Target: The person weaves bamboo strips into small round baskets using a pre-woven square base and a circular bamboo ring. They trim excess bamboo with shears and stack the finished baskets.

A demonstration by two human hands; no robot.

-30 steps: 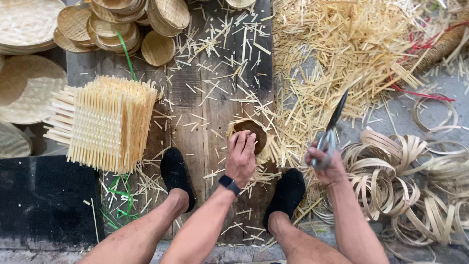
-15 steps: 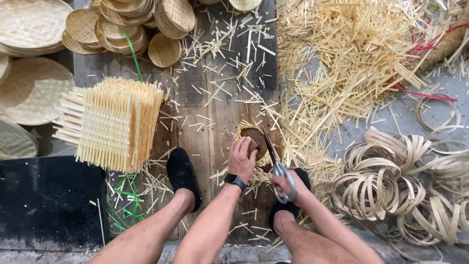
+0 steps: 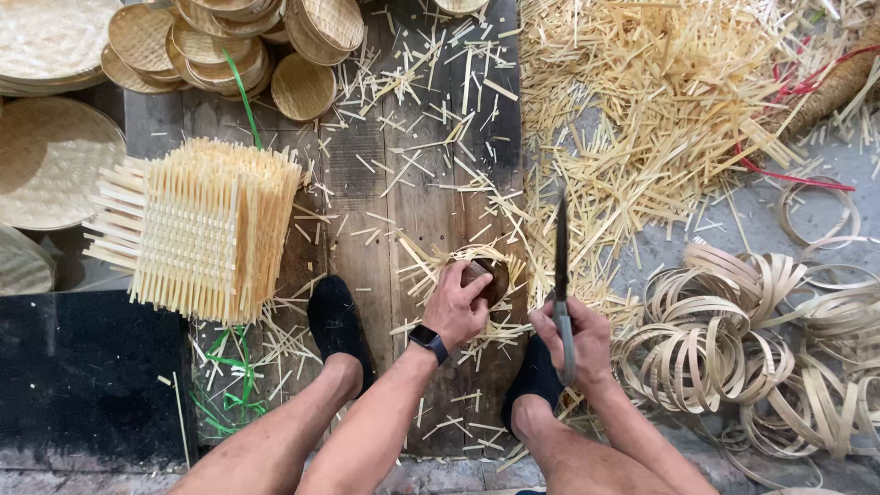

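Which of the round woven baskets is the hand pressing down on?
The small unfinished basket under the left hand, with loose strip ends sticking out all round. The finished round baskets lie stacked apart at the far end of the boards, untouched.

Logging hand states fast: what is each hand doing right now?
Left hand: closed on a small woven bamboo piece around a dark round block.
Right hand: closed on shears, blades pointing away.
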